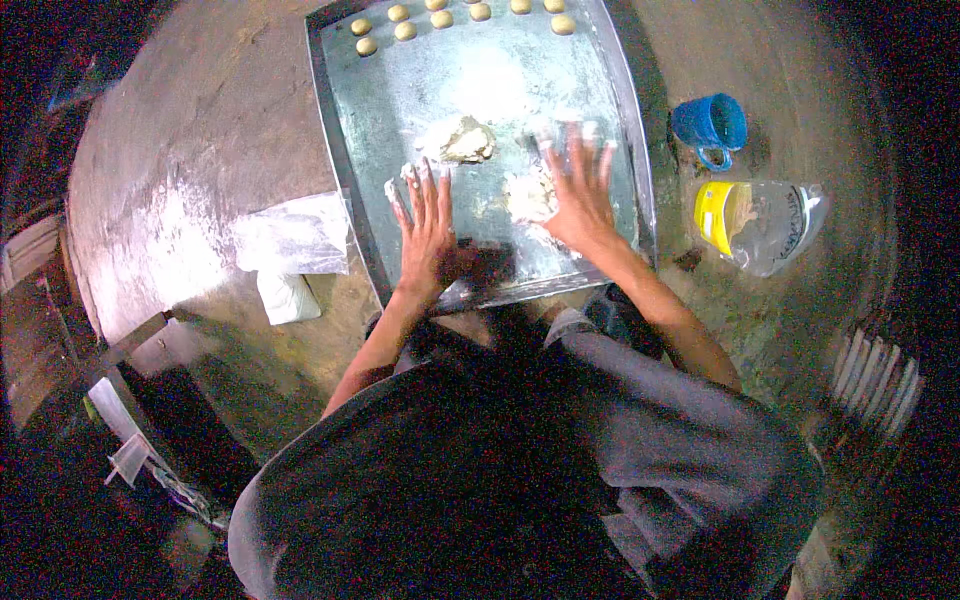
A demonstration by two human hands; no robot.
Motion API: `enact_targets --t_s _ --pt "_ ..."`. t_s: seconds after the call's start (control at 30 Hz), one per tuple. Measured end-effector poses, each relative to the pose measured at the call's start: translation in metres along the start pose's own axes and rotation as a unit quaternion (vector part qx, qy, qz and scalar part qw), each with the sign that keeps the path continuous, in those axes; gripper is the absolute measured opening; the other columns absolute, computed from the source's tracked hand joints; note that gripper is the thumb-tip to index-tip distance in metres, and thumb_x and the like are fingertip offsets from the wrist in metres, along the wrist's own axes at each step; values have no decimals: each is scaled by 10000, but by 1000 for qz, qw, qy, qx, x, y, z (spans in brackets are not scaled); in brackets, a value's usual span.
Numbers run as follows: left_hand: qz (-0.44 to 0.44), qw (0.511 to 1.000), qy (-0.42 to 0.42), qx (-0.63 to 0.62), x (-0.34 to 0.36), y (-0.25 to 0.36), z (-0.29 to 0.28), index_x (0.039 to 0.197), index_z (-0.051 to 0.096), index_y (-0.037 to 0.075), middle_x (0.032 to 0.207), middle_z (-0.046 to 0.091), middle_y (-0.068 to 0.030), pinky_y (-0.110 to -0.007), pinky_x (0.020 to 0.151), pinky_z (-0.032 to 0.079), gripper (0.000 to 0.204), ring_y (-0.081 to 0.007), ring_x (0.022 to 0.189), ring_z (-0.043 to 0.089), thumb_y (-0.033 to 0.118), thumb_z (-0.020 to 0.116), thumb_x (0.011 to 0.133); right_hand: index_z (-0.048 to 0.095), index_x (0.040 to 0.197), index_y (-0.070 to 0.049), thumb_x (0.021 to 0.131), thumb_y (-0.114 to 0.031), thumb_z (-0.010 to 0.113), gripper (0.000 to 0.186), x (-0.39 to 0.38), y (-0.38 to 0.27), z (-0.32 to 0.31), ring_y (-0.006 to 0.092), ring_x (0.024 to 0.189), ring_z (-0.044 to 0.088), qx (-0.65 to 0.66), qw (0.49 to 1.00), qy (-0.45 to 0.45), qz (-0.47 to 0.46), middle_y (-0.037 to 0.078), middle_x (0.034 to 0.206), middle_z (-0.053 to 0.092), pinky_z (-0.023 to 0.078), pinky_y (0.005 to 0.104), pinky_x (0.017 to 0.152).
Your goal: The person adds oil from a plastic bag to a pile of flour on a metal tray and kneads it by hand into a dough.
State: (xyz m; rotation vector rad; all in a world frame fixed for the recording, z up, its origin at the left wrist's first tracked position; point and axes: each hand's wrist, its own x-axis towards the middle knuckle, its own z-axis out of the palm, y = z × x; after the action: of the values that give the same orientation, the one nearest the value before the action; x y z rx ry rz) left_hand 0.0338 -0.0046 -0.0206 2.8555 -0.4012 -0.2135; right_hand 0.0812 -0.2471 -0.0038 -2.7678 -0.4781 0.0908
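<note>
A large metal baking tray lies in front of me. On its near left part my left hand rests with fingers spread, the tips coated in white. My right hand hovers over or touches the tray at the right, its fingers apart and blurred by motion. Beside the right palm and partly under it spreads a pale crumbly dough mass. A lump of dough, floury and cream-coloured, sits near the tray's middle, beyond the left fingertips. Several small round dough balls stand in rows at the far end.
Right of the tray are a blue mug and a clear plastic tub or bag with a yellow part. On the left lie a clear plastic sheet and a white packet. A slatted object stands at the lower right.
</note>
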Motion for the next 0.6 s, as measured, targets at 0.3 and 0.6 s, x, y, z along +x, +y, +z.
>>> enact_targets --t_s 0.3,0.6 --pt "0 999 2 -50 -6 -1 -11 1494 146 -81 1563 60 -324 -607 1162 14 977 -493 1453 34 456 638 844 259 1503 -40 890 -448 629 824 -21 -23 15 421 1430 235 119 963 -113 -212 239 1571 170 184 539 1183" --pt "216 964 2 156 3 17 12 1540 136 44 1580 174 -227 -592 1170 117 1075 -409 1453 189 576 657 765 274 1523 -206 692 -367 806 999 -2 54 -72 385 1417 292 7 972 -174 -160 212 1544 278 180 543 1177"
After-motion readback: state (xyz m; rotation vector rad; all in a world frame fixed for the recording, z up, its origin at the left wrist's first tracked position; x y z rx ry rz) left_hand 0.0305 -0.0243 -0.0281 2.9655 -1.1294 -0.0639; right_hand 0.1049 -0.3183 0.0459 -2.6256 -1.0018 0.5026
